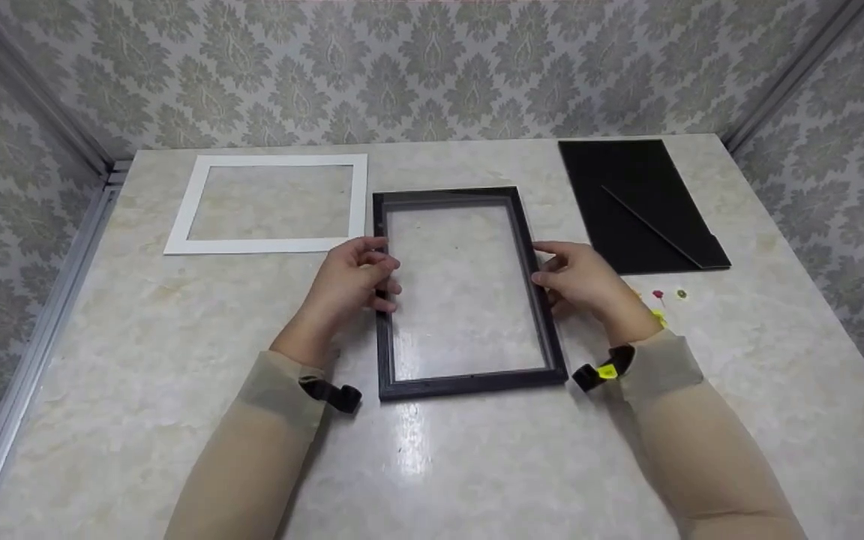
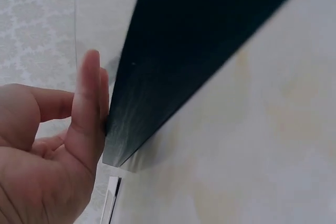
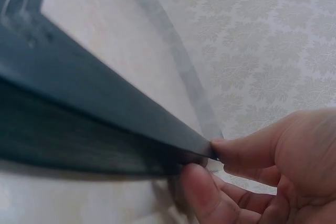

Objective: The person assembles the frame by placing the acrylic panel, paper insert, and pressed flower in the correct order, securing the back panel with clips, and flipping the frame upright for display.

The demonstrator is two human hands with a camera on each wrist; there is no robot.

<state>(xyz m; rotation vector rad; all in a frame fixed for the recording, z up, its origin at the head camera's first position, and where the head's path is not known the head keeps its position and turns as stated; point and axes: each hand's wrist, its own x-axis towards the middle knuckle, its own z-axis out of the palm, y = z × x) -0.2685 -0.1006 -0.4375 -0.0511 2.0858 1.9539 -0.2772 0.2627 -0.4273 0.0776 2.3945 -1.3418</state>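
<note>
A black picture frame [image 1: 469, 386] lies upright in front of me on the table, its side bar [image 2: 178, 40] large in the left wrist view. Over its opening is a clear pane [image 1: 462, 300], its edge reaching slightly past the frame's right side. My left hand [image 1: 353, 277] pinches the pane's left edge, thumb above and fingers below, overlapping the frame's left bar. At the opposite edge, my right hand [image 1: 574, 274] pinches the pane between thumb [image 3: 247, 148] and fingers, close beside the frame's right bar [image 3: 79, 72].
A white mat border [image 1: 267, 245] lies at the back left. At the back right is a black backing board [image 1: 589, 187] with a stand leg [image 1: 657, 225]. Small flowers [image 1: 658, 295] sit below the board, partly hidden by my right wrist. Patterned walls [image 1: 432, 67] enclose the table.
</note>
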